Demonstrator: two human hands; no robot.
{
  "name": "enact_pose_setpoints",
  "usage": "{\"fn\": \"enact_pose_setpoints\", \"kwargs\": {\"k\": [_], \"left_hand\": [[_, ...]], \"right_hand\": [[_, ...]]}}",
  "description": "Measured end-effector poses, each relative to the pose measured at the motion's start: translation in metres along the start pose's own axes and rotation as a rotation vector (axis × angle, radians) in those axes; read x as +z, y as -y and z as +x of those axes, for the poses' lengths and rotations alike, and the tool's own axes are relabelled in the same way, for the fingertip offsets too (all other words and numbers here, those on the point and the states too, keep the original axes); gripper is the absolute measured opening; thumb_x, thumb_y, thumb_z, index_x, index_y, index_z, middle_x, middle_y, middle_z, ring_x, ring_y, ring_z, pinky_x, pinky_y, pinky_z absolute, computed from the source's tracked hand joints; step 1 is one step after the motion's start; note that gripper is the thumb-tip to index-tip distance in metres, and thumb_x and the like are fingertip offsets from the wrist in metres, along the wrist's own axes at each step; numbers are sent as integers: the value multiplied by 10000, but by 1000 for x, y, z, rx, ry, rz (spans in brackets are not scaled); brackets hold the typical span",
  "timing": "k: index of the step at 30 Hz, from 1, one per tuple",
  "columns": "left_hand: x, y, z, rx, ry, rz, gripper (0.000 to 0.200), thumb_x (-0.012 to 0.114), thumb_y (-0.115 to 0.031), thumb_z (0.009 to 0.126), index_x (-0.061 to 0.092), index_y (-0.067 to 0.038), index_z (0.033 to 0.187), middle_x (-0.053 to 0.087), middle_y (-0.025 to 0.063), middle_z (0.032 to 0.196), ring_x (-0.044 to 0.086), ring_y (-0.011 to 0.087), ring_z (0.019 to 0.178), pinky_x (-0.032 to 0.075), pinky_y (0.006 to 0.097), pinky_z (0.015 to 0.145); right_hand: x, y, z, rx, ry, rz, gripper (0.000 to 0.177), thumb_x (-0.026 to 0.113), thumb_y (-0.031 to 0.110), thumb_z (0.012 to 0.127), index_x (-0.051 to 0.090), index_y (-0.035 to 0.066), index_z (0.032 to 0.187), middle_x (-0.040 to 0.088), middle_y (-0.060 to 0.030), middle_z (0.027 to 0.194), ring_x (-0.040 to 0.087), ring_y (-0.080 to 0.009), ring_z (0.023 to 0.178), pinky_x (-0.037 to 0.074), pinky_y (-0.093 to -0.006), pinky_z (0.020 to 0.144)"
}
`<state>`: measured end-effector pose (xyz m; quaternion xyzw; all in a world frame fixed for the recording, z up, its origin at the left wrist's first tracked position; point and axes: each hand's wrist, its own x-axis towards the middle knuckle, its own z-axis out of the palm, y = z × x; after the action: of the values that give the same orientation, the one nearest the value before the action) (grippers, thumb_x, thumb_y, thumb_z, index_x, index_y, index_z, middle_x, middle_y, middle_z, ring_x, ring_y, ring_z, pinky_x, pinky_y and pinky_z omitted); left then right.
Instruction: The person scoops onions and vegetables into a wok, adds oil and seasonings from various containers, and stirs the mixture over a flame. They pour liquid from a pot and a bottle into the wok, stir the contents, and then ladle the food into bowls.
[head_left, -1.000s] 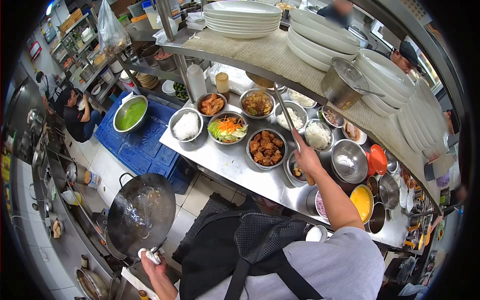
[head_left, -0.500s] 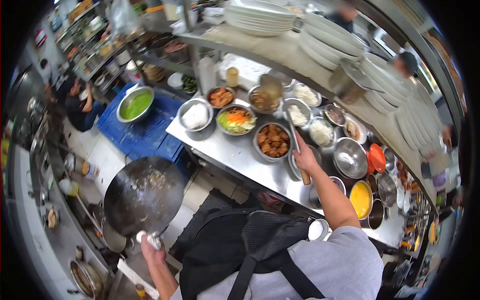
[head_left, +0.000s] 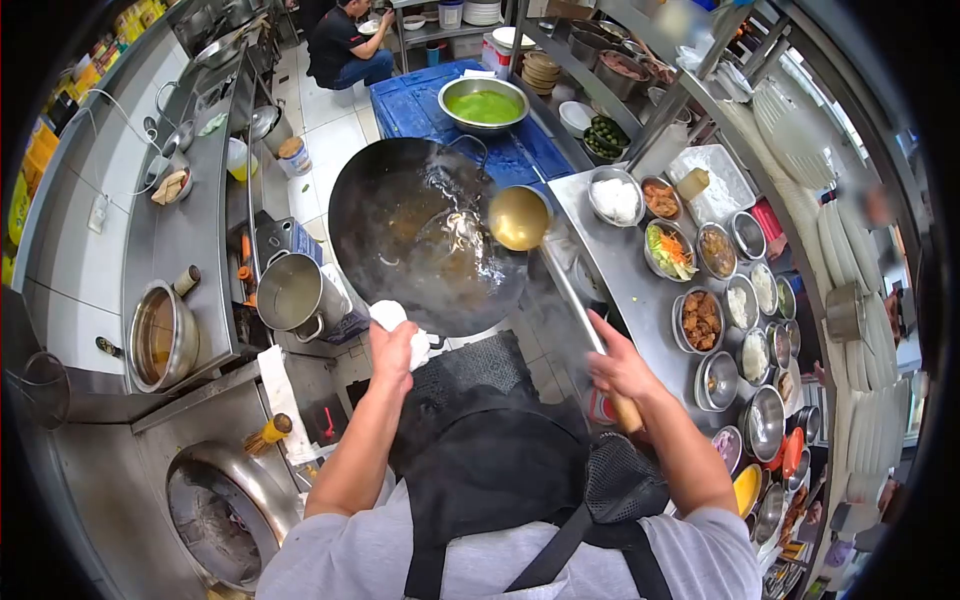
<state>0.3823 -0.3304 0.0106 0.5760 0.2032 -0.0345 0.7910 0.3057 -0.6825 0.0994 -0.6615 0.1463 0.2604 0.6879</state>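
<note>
My left hand [head_left: 392,352] is closed around a folded white cloth [head_left: 390,316] at the near handle of a large dark wok [head_left: 385,245]. Steam rises from the wok, and its inside looks wet and shiny with liquid. In my right hand [head_left: 622,368] is a long ladle [head_left: 570,290] with a wooden grip. The ladle's bowl hangs over the wok's right rim. Beside the ladle, on the steel counter [head_left: 640,275], stand a bowl of white food [head_left: 615,198], a bowl of shredded vegetables [head_left: 670,252] and a bowl of browned chunks [head_left: 699,320].
A basin of green liquid [head_left: 485,104] rests on a blue surface beyond the wok. A steel pot [head_left: 290,292] stands to the left. At the lower left is a round burner [head_left: 225,515], with a brush [head_left: 268,433] near it. Another person [head_left: 338,50] sits at the back.
My view has swung left. The ladle has moved from among the counter bowls to over the wok's right rim. My left hand still holds the wok.
</note>
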Motion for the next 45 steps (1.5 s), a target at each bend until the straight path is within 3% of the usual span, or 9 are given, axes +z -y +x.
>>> {"fn": "enact_pose_setpoints", "kwargs": {"k": [5,10,13,18,26,32,35,38,45], "left_hand": [[-4,-17,0,80,-53,37,329,549,20,707,486,-29,1026,522,47,858,556,149,698,478,300,596],[-9,-32,22,58,-8,84,157,544,10,707,528,-38,855,519,19,728,529,128,552,435,303,483],[-14,13,48,87,-87,194,120,564,-14,719,552,-24,838,551,24,732,518,124,551,411,307,474],[2,19,-3,7,-33,222,263,581,16,706,546,-39,960,571,54,793,568,170,615,470,327,540],[4,17,-33,-633,-81,-32,49,569,-137,809,534,-168,794,556,3,599,561,167,460,439,263,391],[14,29,-46,-645,11,-70,112,522,-197,870,513,-150,769,561,6,605,578,169,486,488,267,419],[29,27,-47,-602,-82,-18,120,533,-221,859,513,-172,751,559,-16,601,574,151,476,500,252,418],[27,36,-36,-520,-117,-44,129,559,-248,851,522,-179,749,558,-27,610,570,149,475,500,250,422],[32,8,-47,-365,-235,-165,129,546,-265,867,548,-151,807,586,3,657,587,150,511,472,242,419]], "right_hand": [[63,9,62,-11,-211,-1105,831,512,80,836,87,168,1545,632,-357,980,645,-470,915,490,-498,813],[74,-8,57,-91,-138,-1135,874,489,39,841,12,230,1548,647,-286,831,659,-406,724,523,-485,690],[82,2,24,265,223,-277,884,502,16,895,-14,296,1556,451,1,664,442,-85,492,417,-253,451],[78,-31,15,318,572,517,750,459,81,992,19,317,1553,354,33,654,358,-35,488,348,-200,435],[4,-72,-37,121,625,743,770,512,112,984,24,267,1559,387,27,694,378,-17,495,324,-177,418],[-103,-55,-144,-97,206,647,809,545,93,957,48,309,1557,369,30,677,359,-40,497,358,-183,442],[-151,-16,-180,-95,-303,-184,831,533,60,913,63,288,1560,582,-79,796,508,-109,504,464,-280,483],[-205,-33,-178,-115,-712,-842,814,539,91,879,107,266,1546,655,-293,959,654,-399,753,498,-511,731],[-293,-79,-152,110,-870,-953,794,512,73,855,152,270,1535,657,-283,892,635,-445,851,474,-546,788]]}}
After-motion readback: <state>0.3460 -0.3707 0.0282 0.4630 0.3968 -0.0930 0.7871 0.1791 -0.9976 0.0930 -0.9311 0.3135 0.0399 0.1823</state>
